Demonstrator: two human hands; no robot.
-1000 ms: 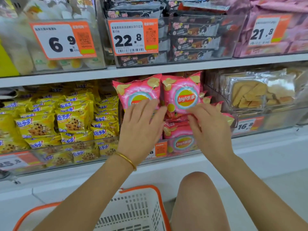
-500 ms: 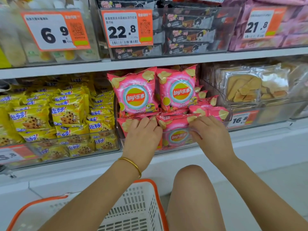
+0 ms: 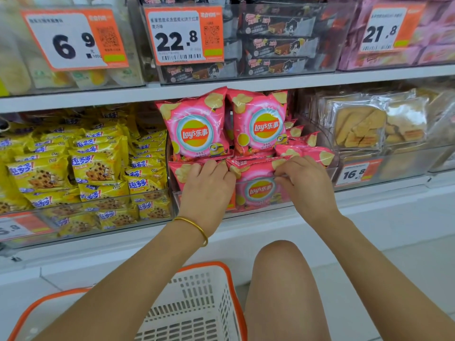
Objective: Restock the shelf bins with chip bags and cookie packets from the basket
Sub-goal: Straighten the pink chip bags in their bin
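Pink chip bags fill the clear middle bin (image 3: 330, 171) on the lower shelf. Two upright bags (image 3: 194, 126) (image 3: 261, 124) stand at the back, and more lie in a front row below them. My left hand (image 3: 208, 185) grips the top edge of the front left chip bag (image 3: 181, 172). With curled fingers, my right hand (image 3: 304, 182) pinches the top of the front right chip bag (image 3: 258, 190). Yellow cookie packets (image 3: 96, 168) fill the bin to the left. The white basket (image 3: 194, 306) with an orange rim sits on the floor below my arms.
The upper shelf holds bins of dark wafer packs (image 3: 278, 48), pink packs (image 3: 433, 38) and pale snacks (image 3: 14, 70), with orange price tags. A bin of clear-wrapped biscuits (image 3: 362, 124) stands right of the chips. My bare knee (image 3: 280, 262) is beside the basket.
Both hands have come down from the upright back bags to the front row of chip bags, and their fingers now curl on the bags' top edges.
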